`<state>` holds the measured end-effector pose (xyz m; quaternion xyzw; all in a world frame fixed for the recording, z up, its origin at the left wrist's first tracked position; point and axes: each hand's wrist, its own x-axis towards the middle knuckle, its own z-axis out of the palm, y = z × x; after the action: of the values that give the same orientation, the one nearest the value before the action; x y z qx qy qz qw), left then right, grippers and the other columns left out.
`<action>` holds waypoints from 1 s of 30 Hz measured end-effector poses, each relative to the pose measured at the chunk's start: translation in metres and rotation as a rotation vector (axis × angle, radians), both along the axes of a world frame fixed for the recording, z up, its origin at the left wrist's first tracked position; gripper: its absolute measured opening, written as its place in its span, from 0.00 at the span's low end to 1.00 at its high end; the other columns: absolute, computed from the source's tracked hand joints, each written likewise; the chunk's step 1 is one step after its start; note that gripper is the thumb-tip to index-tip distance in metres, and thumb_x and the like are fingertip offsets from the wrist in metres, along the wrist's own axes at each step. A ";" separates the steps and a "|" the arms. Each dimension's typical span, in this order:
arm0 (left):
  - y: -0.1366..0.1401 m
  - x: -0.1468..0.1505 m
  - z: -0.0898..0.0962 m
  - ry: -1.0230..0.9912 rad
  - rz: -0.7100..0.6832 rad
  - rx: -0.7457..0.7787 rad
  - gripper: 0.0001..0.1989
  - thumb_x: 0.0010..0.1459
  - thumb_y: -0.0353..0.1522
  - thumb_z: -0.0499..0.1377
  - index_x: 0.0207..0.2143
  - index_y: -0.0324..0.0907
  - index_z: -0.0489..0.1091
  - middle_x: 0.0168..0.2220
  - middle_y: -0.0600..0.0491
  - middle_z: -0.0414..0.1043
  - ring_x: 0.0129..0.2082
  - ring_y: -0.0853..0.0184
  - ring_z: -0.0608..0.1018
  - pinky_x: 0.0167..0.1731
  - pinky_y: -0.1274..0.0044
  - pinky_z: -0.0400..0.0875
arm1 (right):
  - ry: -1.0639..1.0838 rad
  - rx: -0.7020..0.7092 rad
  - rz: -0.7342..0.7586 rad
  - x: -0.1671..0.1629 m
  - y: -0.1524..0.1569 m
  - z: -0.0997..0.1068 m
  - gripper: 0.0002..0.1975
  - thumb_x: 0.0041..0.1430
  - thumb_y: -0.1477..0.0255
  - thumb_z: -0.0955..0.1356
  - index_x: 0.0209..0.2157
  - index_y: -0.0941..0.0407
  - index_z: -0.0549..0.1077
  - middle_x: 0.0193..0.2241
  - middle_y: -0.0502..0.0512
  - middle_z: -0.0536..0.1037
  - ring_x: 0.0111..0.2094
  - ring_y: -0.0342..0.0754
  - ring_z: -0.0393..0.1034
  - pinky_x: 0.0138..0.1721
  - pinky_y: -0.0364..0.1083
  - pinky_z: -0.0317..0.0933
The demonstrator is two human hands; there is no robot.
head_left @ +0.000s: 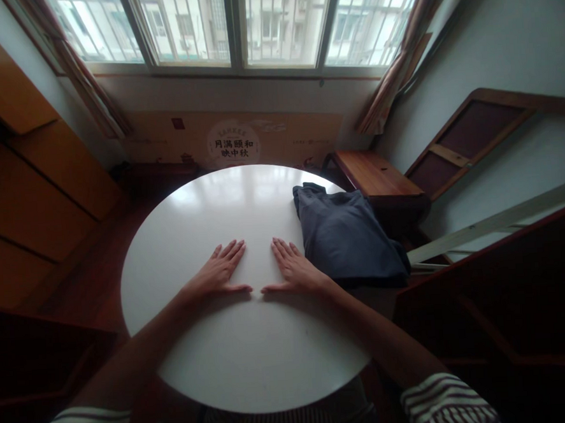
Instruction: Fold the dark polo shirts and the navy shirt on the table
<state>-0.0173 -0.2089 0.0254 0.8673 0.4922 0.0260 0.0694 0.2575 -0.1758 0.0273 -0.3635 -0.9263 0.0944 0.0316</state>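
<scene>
My left hand [218, 271] lies flat on the white round table [243, 354], its fingers stretched forward and its thumb pointing inward. Opposite it, my right hand [292, 269] rests flat on the same tabletop, fingers out and thumb turned toward the left one. A small gap separates the two thumbs. Neither hand holds anything. Just right of my right hand sits a dark blue-grey folded garment [348, 233], slightly rumpled, reaching over the table's right edge. Its exact kind cannot be made out.
Beyond the table on the right stands a wooden side table [376, 172]. A wooden cabinet [37, 194] fills the left side. At the back, a printed panel [277, 132] stands below the barred window [278, 20]. Dark furniture [508, 293] flanks the right.
</scene>
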 end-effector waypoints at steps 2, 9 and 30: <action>0.001 0.000 -0.002 -0.033 -0.008 0.044 0.55 0.53 0.64 0.51 0.70 0.36 0.46 0.70 0.38 0.45 0.70 0.47 0.50 0.66 0.57 0.45 | 0.014 0.021 0.007 -0.001 0.000 -0.001 0.64 0.51 0.32 0.53 0.68 0.73 0.46 0.69 0.75 0.40 0.71 0.63 0.33 0.68 0.57 0.33; 0.001 0.007 -0.009 -0.466 0.055 0.454 0.22 0.68 0.38 0.51 0.21 0.41 0.66 0.21 0.54 0.68 0.20 0.72 0.68 0.26 0.79 0.64 | 0.311 0.253 0.016 -0.001 0.000 0.011 0.30 0.68 0.50 0.58 0.36 0.60 0.78 0.36 0.63 0.81 0.39 0.52 0.75 0.51 0.50 0.60; 0.003 0.013 -0.009 -0.536 0.179 0.408 0.21 0.64 0.36 0.51 0.17 0.42 0.54 0.17 0.59 0.55 0.17 0.74 0.57 0.23 0.79 0.52 | 0.223 0.434 -0.763 0.038 0.027 0.103 0.24 0.71 0.60 0.56 0.34 0.58 0.76 0.34 0.65 0.80 0.36 0.56 0.76 0.36 0.46 0.59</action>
<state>-0.0044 -0.2061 0.0166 0.7790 0.5154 0.3566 0.0188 0.2956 -0.1491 0.1304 -0.6515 -0.7153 -0.0820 0.2392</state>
